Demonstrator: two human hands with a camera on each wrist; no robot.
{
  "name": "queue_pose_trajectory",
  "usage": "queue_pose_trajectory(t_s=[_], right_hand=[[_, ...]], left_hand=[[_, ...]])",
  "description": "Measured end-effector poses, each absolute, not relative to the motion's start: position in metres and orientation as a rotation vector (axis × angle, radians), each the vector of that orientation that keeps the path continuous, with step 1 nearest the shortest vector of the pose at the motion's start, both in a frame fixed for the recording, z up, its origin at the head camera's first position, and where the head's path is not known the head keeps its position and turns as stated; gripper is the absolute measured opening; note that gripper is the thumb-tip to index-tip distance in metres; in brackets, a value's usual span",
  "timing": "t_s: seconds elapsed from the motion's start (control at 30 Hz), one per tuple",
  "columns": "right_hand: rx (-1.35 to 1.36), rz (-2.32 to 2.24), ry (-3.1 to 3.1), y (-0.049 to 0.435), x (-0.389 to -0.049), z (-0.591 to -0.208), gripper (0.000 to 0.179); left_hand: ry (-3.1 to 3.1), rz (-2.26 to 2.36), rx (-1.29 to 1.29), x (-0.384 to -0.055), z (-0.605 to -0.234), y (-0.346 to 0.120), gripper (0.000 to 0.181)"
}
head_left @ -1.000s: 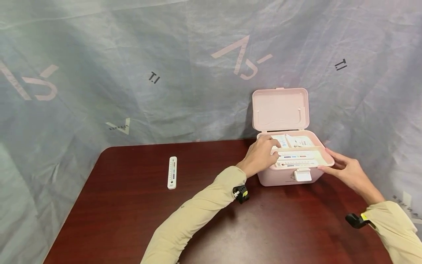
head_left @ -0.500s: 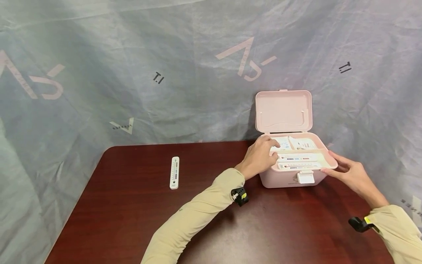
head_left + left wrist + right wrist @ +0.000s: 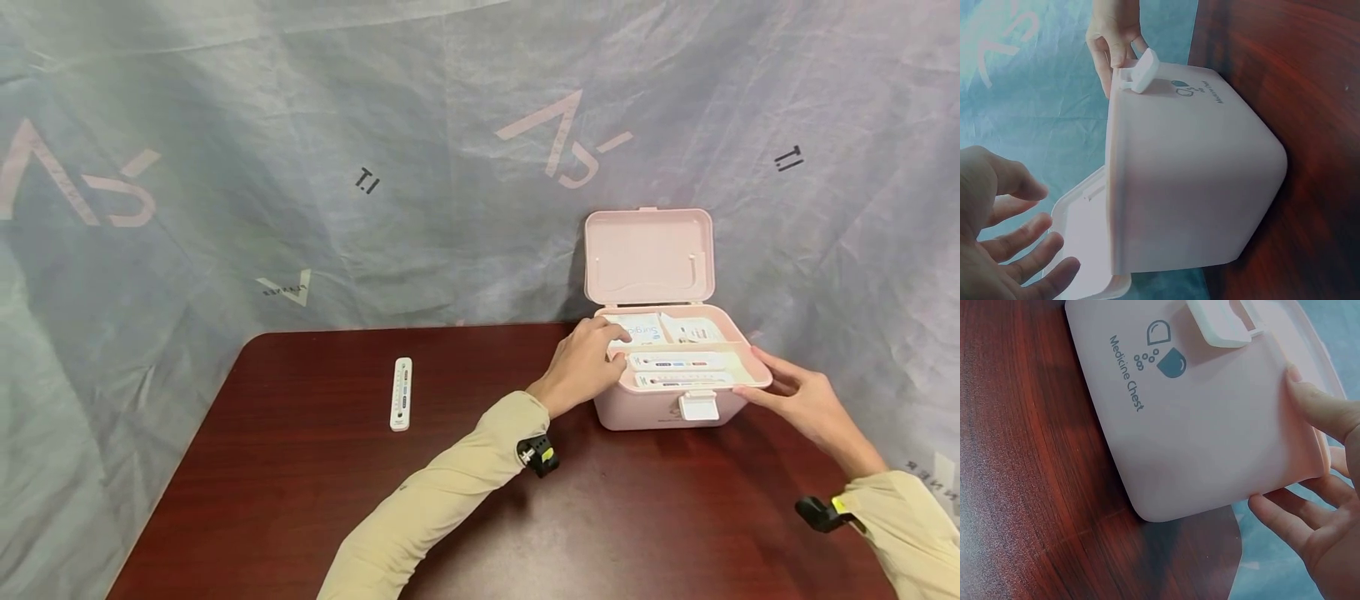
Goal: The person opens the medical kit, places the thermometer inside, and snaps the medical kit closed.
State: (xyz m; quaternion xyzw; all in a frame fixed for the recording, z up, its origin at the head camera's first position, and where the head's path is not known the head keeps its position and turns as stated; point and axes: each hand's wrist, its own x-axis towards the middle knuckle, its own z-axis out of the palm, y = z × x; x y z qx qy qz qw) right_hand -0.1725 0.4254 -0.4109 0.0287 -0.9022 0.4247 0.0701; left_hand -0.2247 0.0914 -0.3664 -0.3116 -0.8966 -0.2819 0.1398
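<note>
A pink medicine chest (image 3: 645, 412), labelled as such in the right wrist view, stands with its lid (image 3: 648, 258) raised. Two white thermometers, an upper one (image 3: 678, 362) and a lower one (image 3: 684, 381), lie side by side in its front compartment. My left hand (image 3: 579, 367) hovers over the chest's left rim; the left wrist view shows its fingers (image 3: 1029, 237) spread and relaxed, holding nothing. My right hand (image 3: 806, 408) grips the chest's right front corner, thumb on the front wall and fingers (image 3: 1291, 522) along the side.
A white packet (image 3: 641, 329) printed "Surgic…" and another packet (image 3: 693, 331) fill the rear compartments. A third thermometer (image 3: 401, 394) lies on the dark red table (image 3: 300, 500) at left. A grey printed cloth (image 3: 420, 250) hangs behind the table. The chest's white latch (image 3: 699, 405) sticks out in front.
My left hand has drawn back slightly to the left, uncovering more of the packet and the thermometers' left ends. My right hand keeps its grip on the chest. The head view has shifted slightly.
</note>
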Motion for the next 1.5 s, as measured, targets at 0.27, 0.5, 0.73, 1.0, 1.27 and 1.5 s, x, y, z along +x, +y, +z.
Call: queue_pose_trajectory(t_s=[0.27, 0.5, 0.73, 1.0, 1.27, 1.5], right_hand=[[0.095, 1.337, -2.685, 0.423, -0.174, -0.411, 0.076], [0.069, 1.311, -2.710, 0.427, -0.173, -0.413, 0.077], [0.060, 1.305, -2.703, 0.426, -0.173, -0.413, 0.075], [0.034, 1.269, -2.714, 0.424, -0.170, -0.412, 0.074], [0.034, 1.277, -2.714, 0.425, -0.169, -0.413, 0.074], [0.010, 1.240, -2.740, 0.424, -0.170, -0.411, 0.075]], left_hand=[[-2.555, -0.859, -0.864, -0.221, -0.374, 0.081, 0.023], [-2.573, -0.920, -0.841, -0.215, -0.378, 0.074, 0.024], [-2.564, -0.984, -0.804, -0.212, -0.387, 0.062, 0.024], [-2.569, -1.016, -0.764, -0.207, -0.391, 0.051, 0.024], [-2.564, -1.049, -0.734, -0.202, -0.394, 0.040, 0.024], [-2.536, -1.070, -0.704, -0.199, -0.393, 0.031, 0.024]])
